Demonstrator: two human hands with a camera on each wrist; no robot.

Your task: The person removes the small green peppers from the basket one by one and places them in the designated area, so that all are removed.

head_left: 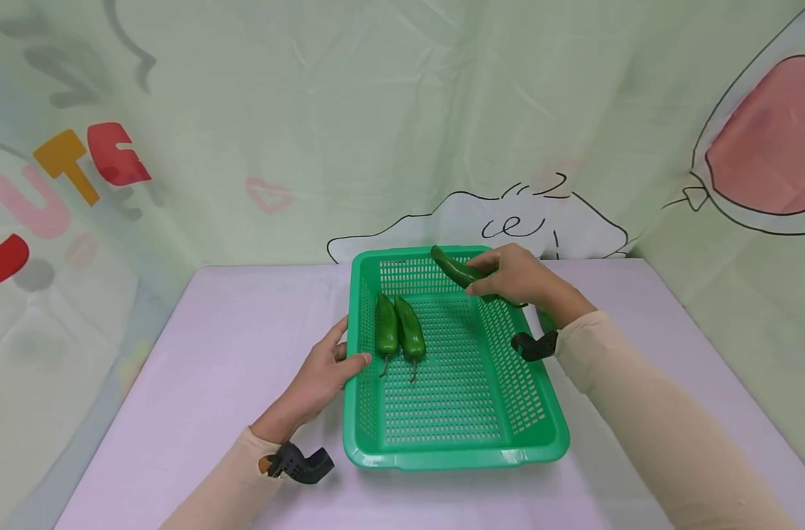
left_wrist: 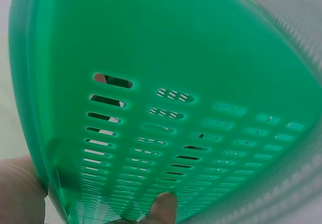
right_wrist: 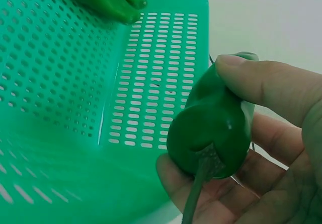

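Observation:
In the head view, my right hand [head_left: 518,274] pinches a long green chili pepper [head_left: 457,271] between thumb and fingers above the far right part of a green plastic basket [head_left: 455,458]. The right wrist view shows this pepper's stem end [right_wrist: 206,138] toward the camera, stem hanging down. My left hand [head_left: 323,372] grips the basket's left rim, thumb over the edge and fingers along the outer wall. Seen from the left wrist, a fingertip [left_wrist: 163,208] touches the slotted wall. Two more green peppers [head_left: 386,327] [head_left: 410,331] lie side by side in the basket's left half, stems toward me.
The basket stands on a table with a pale lilac cover [head_left: 257,324]. Behind it hangs a light green printed curtain [head_left: 376,132]. Something green [head_left: 547,319], mostly hidden by the right wrist, lies just right of the basket. Each wrist carries a black camera mount [head_left: 303,464].

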